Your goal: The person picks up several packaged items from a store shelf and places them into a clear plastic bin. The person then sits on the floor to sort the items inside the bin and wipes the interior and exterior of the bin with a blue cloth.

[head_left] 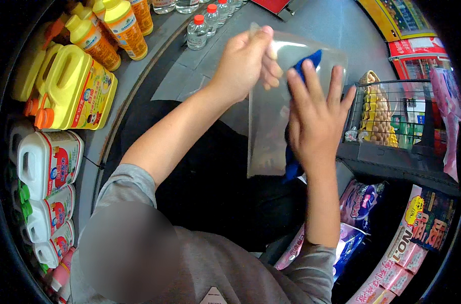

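My left hand [243,63] grips a see-through plastic panel [271,116] by its upper left edge, the thumb along the top and the fingers curled behind it. The panel is held tilted up in front of me. My right hand [316,114] lies on the panel with its fingers spread, pressing a dark blue cloth [294,164] flat against it. Most of the cloth is hidden under that palm; a corner shows above the fingers and a strip along the hand's left side. The panel's right part is partly covered by the right hand.
Yellow jugs [71,88], orange-labelled bottles [124,30] and white jugs [50,159] line the left side. Small water bottles with red caps [197,33] stand farther back. At right are a wire basket [377,83] with egg trays [377,119], purple packs [360,202] and pink boxes [393,278].
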Demonstrator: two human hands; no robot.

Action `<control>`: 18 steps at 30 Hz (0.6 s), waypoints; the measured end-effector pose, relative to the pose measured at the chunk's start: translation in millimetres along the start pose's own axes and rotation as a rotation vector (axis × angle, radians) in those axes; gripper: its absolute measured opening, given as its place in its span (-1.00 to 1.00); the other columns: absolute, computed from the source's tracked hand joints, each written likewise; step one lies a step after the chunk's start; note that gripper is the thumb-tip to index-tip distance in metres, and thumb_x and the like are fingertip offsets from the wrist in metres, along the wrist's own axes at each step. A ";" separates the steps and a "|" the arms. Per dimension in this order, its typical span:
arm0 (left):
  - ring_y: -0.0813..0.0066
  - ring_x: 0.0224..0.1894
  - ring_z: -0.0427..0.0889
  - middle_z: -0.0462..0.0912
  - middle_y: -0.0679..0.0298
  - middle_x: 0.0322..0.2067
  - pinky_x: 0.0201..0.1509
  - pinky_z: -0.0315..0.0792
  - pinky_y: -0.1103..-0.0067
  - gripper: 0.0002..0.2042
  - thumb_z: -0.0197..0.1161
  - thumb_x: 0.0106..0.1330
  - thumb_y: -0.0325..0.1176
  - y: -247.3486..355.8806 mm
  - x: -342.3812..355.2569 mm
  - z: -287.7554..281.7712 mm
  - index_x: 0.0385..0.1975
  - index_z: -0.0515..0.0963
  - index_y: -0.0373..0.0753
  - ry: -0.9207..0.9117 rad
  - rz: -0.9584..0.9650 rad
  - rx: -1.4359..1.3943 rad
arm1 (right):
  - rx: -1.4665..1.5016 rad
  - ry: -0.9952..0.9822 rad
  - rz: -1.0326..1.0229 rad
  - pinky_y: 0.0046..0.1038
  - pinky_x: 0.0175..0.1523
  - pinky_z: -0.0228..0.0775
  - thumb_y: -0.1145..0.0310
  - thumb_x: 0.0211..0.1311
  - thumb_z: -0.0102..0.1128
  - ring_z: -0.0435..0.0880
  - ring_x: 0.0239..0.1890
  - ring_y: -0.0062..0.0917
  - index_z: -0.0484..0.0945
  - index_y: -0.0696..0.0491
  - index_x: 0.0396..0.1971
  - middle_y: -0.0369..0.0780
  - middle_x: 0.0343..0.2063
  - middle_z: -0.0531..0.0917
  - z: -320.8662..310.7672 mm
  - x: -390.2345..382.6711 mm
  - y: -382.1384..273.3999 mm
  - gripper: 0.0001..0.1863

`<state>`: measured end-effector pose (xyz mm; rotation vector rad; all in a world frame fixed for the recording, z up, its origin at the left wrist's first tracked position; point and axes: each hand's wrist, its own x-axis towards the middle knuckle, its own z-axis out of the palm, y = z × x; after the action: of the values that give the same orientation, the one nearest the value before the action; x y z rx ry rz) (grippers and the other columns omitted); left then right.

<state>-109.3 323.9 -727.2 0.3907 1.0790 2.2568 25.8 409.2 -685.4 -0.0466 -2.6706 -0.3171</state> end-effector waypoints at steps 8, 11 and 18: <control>0.58 -0.80 0.41 0.46 0.23 -0.77 -0.75 0.29 0.69 -0.64 -0.13 0.32 -0.09 4.4 -7.8 4.5 -0.61 0.34 -0.20 -0.185 0.048 0.186 | 0.117 0.167 0.064 0.11 0.18 -0.17 0.37 0.10 -0.03 0.17 0.18 -0.14 0.36 -0.05 0.00 -0.17 0.02 0.40 -0.3 30.2 32.9 -0.61; 0.63 -0.76 0.39 0.45 0.27 -0.75 -0.70 0.28 0.72 -0.63 -0.12 0.32 -0.06 10.8 -12.5 4.4 -0.60 0.34 -0.20 -0.206 0.045 0.218 | 0.018 0.151 0.063 0.09 0.21 -0.28 0.36 0.07 -0.01 0.16 0.21 -0.23 0.36 -0.01 0.01 -0.18 0.08 0.35 -0.7 21.6 12.1 -0.58; 0.82 -0.58 0.21 0.29 0.52 -0.68 -0.54 0.12 0.79 -0.64 -0.02 0.29 -0.07 -6.0 -9.2 5.1 -0.67 0.33 -0.15 -0.143 0.132 0.166 | 0.081 0.002 -0.052 0.06 0.25 -0.41 0.35 0.02 0.01 0.15 0.23 -0.34 0.35 -0.04 0.03 -0.27 0.14 0.29 17.5 -8.6 -24.5 -0.53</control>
<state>-97.2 324.1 -728.8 0.6999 1.1993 2.2201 24.0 389.5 -709.7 0.0488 -2.6837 -0.2245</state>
